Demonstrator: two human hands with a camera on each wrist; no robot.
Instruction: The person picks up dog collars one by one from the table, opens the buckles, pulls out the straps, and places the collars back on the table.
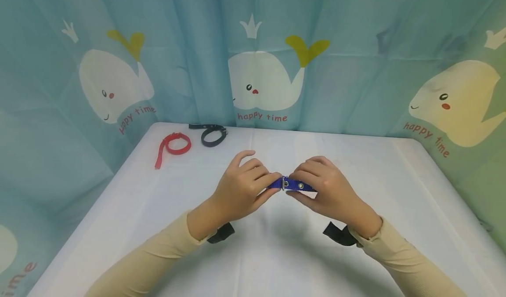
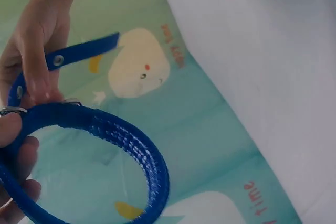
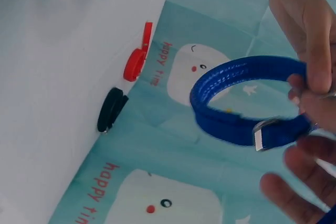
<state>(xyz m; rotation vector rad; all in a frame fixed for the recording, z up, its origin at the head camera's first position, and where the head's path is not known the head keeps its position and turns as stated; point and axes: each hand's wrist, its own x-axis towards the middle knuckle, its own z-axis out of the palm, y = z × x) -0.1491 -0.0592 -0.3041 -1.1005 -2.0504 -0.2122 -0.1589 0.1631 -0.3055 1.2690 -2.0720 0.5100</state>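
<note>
A blue collar [image 1: 293,184] with a metal buckle [image 1: 283,183] and metal-rimmed holes is held up between both hands, above the table. My left hand [image 1: 246,183] pinches it beside the buckle with thumb and index finger. On the other side, my right hand [image 1: 326,182] grips the holed strap between thumb and fingers. The left wrist view shows the collar's closed loop [image 2: 160,174] hanging away from the hands, while the strap's free end [image 2: 100,48] sticks out past the right hand. A metal ring [image 3: 258,136] on the loop shows in the right wrist view.
A red collar [image 1: 159,155] and a black collar [image 1: 212,144] lie curled at the back left of the white table [image 1: 118,231]. Behind the table hangs a blue-green curtain [image 1: 205,81] printed with whales. Dark bands [image 1: 221,233] hang beneath both wrists.
</note>
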